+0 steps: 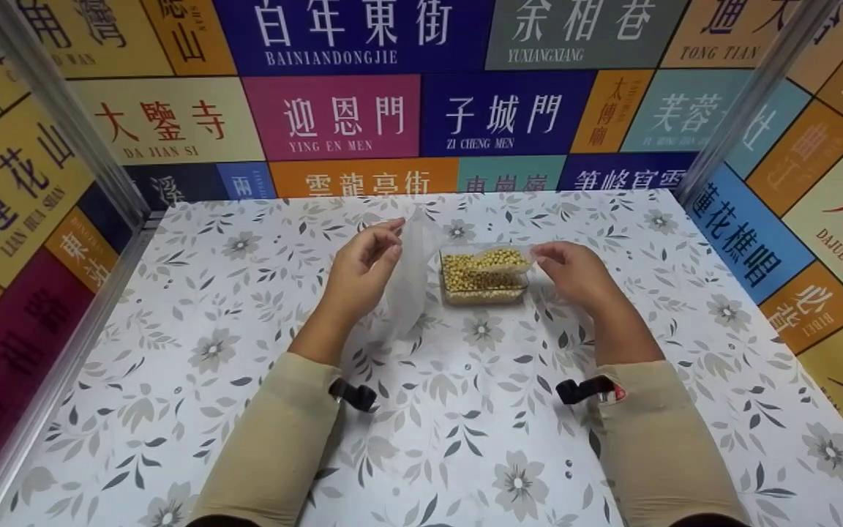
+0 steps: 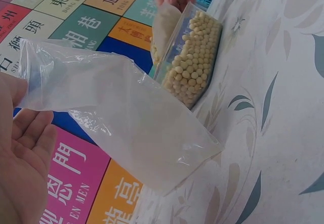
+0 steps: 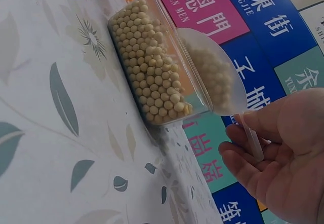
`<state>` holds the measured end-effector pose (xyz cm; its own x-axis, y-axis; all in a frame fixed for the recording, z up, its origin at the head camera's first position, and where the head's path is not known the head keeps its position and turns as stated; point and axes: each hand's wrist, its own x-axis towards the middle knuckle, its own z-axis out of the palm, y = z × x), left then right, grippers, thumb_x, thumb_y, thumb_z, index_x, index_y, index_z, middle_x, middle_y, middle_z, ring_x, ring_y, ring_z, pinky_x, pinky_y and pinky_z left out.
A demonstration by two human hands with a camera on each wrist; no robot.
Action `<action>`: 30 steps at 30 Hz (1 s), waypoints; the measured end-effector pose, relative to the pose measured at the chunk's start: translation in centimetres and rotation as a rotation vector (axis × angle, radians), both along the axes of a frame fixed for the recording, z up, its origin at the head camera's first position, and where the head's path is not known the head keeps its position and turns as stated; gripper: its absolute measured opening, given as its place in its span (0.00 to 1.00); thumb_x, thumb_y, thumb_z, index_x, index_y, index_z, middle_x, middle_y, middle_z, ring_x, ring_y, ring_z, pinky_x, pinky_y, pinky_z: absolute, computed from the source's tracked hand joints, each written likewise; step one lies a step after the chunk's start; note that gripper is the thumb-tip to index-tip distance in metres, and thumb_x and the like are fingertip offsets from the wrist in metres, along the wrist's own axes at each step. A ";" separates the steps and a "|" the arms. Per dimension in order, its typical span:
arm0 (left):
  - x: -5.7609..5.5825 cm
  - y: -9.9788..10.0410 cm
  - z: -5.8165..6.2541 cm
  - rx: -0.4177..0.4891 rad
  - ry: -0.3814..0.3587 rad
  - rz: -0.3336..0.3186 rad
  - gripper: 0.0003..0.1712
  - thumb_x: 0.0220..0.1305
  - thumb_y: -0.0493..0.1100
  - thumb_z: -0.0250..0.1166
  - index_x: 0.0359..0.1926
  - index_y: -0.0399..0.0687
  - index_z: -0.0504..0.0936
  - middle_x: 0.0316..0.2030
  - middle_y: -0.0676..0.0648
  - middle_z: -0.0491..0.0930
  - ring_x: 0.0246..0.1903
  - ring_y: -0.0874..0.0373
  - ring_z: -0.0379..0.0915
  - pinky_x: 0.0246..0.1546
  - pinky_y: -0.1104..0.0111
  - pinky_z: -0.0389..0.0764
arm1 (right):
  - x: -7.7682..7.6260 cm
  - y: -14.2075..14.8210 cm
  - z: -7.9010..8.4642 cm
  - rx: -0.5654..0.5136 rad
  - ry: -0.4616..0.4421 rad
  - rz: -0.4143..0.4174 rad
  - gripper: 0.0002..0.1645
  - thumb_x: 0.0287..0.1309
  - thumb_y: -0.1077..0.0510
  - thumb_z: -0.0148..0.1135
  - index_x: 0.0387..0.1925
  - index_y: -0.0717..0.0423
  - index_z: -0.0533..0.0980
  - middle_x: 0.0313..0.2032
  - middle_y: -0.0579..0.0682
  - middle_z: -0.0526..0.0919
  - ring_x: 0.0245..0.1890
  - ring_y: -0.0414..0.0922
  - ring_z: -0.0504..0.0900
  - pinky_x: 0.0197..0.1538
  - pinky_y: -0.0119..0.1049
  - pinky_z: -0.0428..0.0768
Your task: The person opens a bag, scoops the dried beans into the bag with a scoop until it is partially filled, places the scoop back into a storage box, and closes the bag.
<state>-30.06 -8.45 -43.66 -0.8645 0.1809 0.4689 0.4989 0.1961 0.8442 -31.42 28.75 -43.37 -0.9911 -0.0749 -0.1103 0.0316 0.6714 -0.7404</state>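
Observation:
My left hand (image 1: 365,269) pinches the upper edge of a clear plastic bag (image 1: 410,282), which hangs down to the tablecloth. In the left wrist view the bag (image 2: 131,115) looks flat, with nothing visible inside. My right hand (image 1: 574,269) grips the short handle of a translucent white scoop (image 3: 217,74). Soybeans fill the scoop's bowl, which is over the far side of a clear rectangular container (image 1: 484,295). Close-packed soybeans (image 3: 147,67) lie in that container, which stands between my two hands. In the right wrist view, the fingers curl round the handle.
A floral tablecloth (image 1: 480,410) covers the table. Behind it rises a wall (image 1: 348,117) of coloured panels with lettering, and similar panels (image 1: 751,227) flank both sides. Black camera straps (image 1: 354,395) sit at both wrists, over beige sleeves (image 1: 268,446).

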 end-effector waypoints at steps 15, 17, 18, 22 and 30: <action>0.2 0.1 0.0 0.020 -0.016 0.012 0.06 0.79 0.41 0.61 0.48 0.44 0.80 0.70 0.50 0.81 0.70 0.56 0.78 0.74 0.67 0.77 | -0.1 0.1 0.2 -0.215 -0.054 -0.071 0.24 0.83 0.52 0.50 0.71 0.55 0.75 0.70 0.59 0.78 0.70 0.58 0.76 0.75 0.55 0.74; 0.1 0.2 0.0 0.025 -0.016 0.011 0.06 0.79 0.41 0.61 0.49 0.43 0.80 0.70 0.50 0.81 0.70 0.56 0.78 0.74 0.67 0.77 | -0.1 -0.2 0.5 -0.234 -0.039 -0.080 0.23 0.83 0.52 0.51 0.70 0.55 0.76 0.70 0.59 0.78 0.69 0.57 0.76 0.76 0.54 0.74; 0.1 0.1 0.0 0.028 -0.016 0.012 0.06 0.79 0.41 0.61 0.49 0.43 0.80 0.70 0.49 0.81 0.70 0.56 0.78 0.75 0.67 0.77 | 0.0 -0.3 0.7 -0.242 -0.031 -0.084 0.23 0.83 0.52 0.51 0.70 0.55 0.76 0.70 0.58 0.78 0.69 0.57 0.76 0.76 0.54 0.74; 0.1 0.1 0.1 0.036 -0.017 0.019 0.06 0.79 0.41 0.61 0.48 0.43 0.81 0.69 0.49 0.81 0.70 0.56 0.78 0.75 0.67 0.76 | 0.3 -1.1 1.6 -0.247 -0.002 -0.089 0.23 0.83 0.52 0.51 0.70 0.55 0.76 0.70 0.58 0.78 0.71 0.55 0.75 0.78 0.53 0.73; -0.1 -0.2 0.2 0.024 0.004 0.031 0.08 0.80 0.43 0.61 0.49 0.43 0.81 0.69 0.48 0.81 0.70 0.57 0.78 0.75 0.67 0.76 | 0.8 -2.6 4.5 -0.249 0.002 -0.082 0.24 0.84 0.47 0.51 0.72 0.49 0.75 0.72 0.54 0.77 0.74 0.54 0.74 0.80 0.57 0.71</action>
